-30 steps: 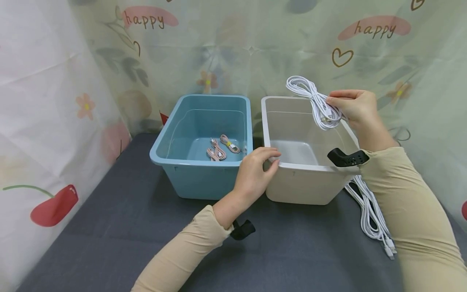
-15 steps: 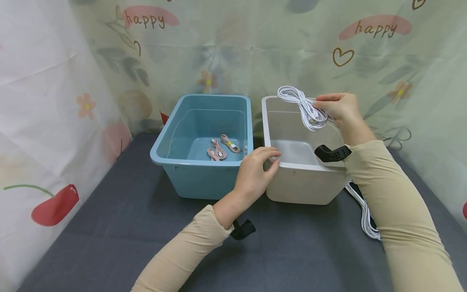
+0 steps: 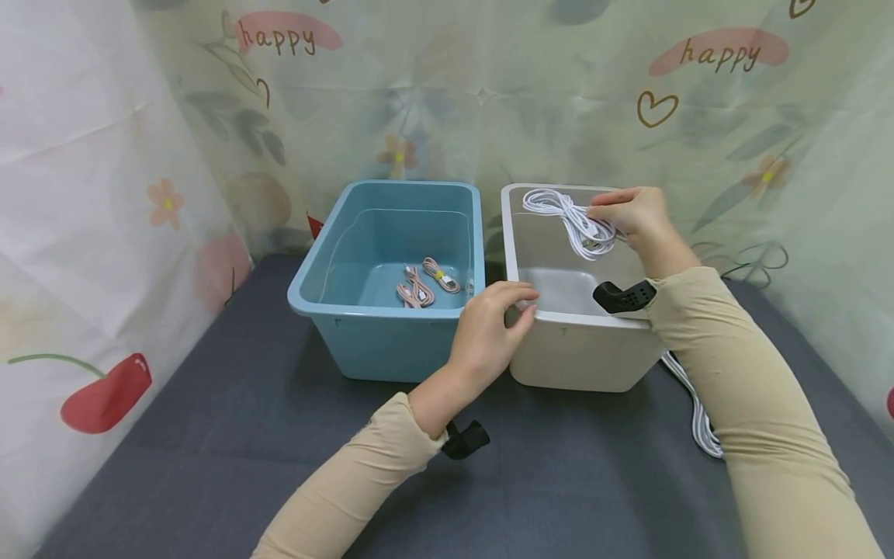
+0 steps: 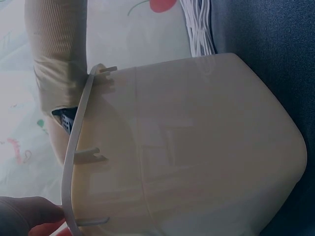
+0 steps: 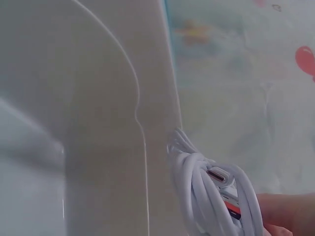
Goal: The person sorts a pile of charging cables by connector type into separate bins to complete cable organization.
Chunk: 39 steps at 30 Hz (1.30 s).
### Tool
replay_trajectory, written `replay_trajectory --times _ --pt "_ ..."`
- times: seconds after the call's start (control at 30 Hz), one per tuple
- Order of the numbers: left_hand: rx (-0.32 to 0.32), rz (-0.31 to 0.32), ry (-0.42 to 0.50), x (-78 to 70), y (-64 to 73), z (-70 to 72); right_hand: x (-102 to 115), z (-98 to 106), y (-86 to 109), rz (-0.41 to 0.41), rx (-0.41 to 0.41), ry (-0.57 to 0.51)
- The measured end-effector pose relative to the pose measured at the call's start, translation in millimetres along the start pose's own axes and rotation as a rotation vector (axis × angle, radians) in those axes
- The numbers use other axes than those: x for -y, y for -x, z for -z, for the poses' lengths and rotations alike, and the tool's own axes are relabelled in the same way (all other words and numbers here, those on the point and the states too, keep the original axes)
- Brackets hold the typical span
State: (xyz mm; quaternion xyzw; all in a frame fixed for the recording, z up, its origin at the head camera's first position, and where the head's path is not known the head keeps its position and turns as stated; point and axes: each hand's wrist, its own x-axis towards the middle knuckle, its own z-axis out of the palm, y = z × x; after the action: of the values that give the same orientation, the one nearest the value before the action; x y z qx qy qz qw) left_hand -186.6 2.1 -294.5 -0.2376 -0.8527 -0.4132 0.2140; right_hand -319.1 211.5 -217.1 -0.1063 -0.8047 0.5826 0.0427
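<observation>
The right hand (image 3: 637, 221) pinches a coiled white cable (image 3: 556, 203) between thumb and fingers at one end of the coil, so the loops reach out leftward from the grip over the opening of the beige bin (image 3: 587, 357); whether any loop touches the rim, I cannot tell. Holding it by its gathered strands probably stops the coil from springing apart (two plug ends (image 5: 220, 177) lie tucked among the loops just beside the fingers, seen from the right wrist). Below that grip and nearer the person, the left hand (image 3: 489, 330) nips the bin's near left corner, its thumb and fingers closed on the rim, seemingly to steady light plastic against a bump. Left of both grips stands the blue bin (image 3: 384, 341), near enough that the left wrist crosses in front of its corner; two small pink cables (image 3: 417, 291) lie inside on its floor, likely bundled to avoid tangling. Below the right grip, just outside the beige bin, another white cable (image 3: 701, 427) lies on the dark tabletop (image 3: 559, 481), partly hidden by the right sleeve (image 3: 754, 388).
</observation>
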Motion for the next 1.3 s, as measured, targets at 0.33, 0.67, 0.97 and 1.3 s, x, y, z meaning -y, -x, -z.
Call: replay_trajectory --times 0.33,0.67,0.97,1.3 --pt "-0.002 -0.007 -0.006 0.7 0.0 -0.2 -6.2 -8.3 -6.2 0.004 0.047 0.069" --pt "0.0 0.005 -0.013 1.9 -0.3 -1.8 -2.7 -11.2 -5.2 -0.01 0.312 0.12" --pt "0.004 0.009 -0.009 1.0 0.3 -0.8 9.8 7.0 4.2 -0.009 0.398 0.125" --pt "-0.006 -0.003 -0.012 2.2 0.5 -1.5 12.3 33.6 22.5 0.094 0.422 0.074"
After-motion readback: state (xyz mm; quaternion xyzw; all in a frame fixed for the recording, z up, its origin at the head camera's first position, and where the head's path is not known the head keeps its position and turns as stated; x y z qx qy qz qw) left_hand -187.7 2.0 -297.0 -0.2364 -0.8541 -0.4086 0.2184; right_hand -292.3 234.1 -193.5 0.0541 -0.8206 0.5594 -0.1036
